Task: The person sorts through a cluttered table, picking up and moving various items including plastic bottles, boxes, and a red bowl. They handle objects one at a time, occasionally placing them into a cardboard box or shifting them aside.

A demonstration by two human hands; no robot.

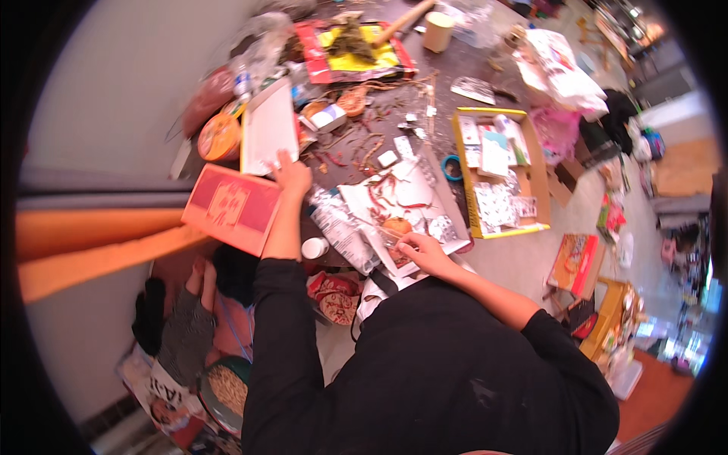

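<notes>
My left hand (pixel 292 176) rests against the lower end of a white-lined shallow cardboard box (pixel 270 128), fingers over its edge; whether it grips the box is unclear. A red and pink box (pixel 232 209) lies beside my left wrist. My right hand (pixel 422 251) is over the near end of an open white tray-like box (pixel 458 242), its fingers bent around something clear and thin, perhaps a plastic bag. Dried red chillies (pixel 378 196), an orange round item (pixel 397 226) and crumpled foil (pixel 442 227) lie in that box. A silvery printed packet (pixel 344 242) leans along its left side.
A yellow-edged box (pixel 537 196) holds small cartons and foil at right. Around the dark table (pixel 392 102) are a blue tape roll (pixel 451 168), a white-capped bottle (pixel 314 248), an orange tub (pixel 219 136), a red-yellow packet (pixel 318 62) and a cream cylinder (pixel 438 32). A person's legs (pixel 202 284) show at lower left.
</notes>
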